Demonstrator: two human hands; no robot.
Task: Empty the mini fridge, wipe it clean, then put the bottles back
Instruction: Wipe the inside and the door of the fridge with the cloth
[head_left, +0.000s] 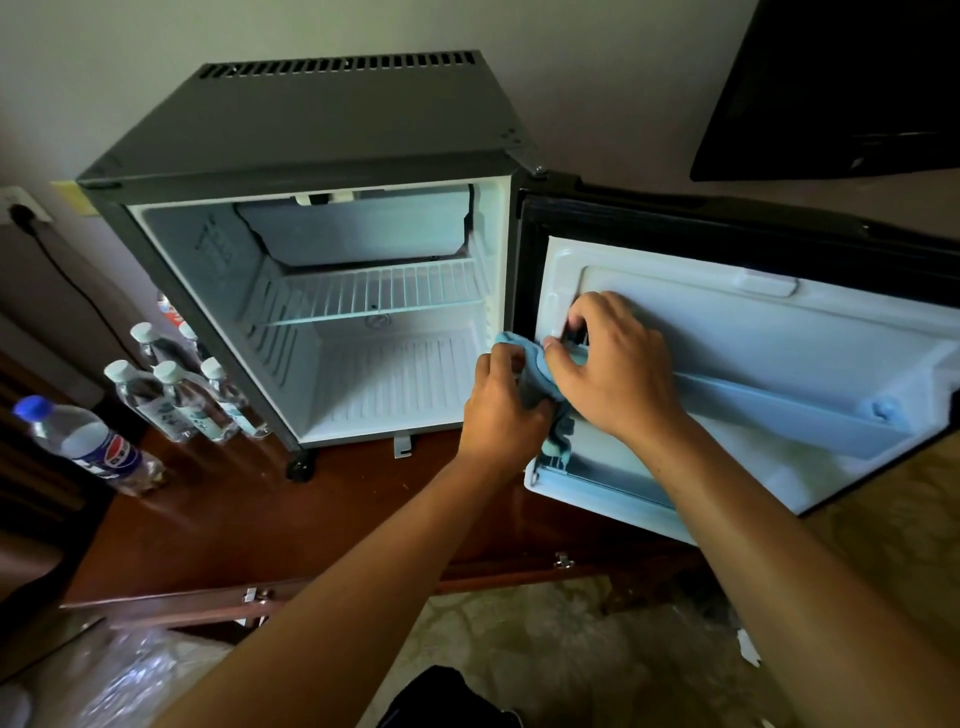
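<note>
1. Hotel-room sort of setting from what I can see: plain wall behind, dark wooden cabinet top carrying everything, patterned carpet below it.
2. Mini fridge sits on that wood, dark grey shell, vents along the back of the top. Inside is bare white, with only the wire shelf in there.
3. Fridge door is swung wide to the right, inner liner facing me, with a door rack running across it.
4. Bottles are all outside, left of the fridge: a Pepsi bottle nearest me, then a cluster of clear water bottles right by the fridge's left side.
5. Left hand is wrapped around a blue cloth at the hinge edge of the door.
6. Right hand is just beside it on the liner, fingers curled and pinching the cloth's upper end where the rack meets the door wall.
7. Tiny bit of blue at the rack's far end, can't tell what it is.
</note>
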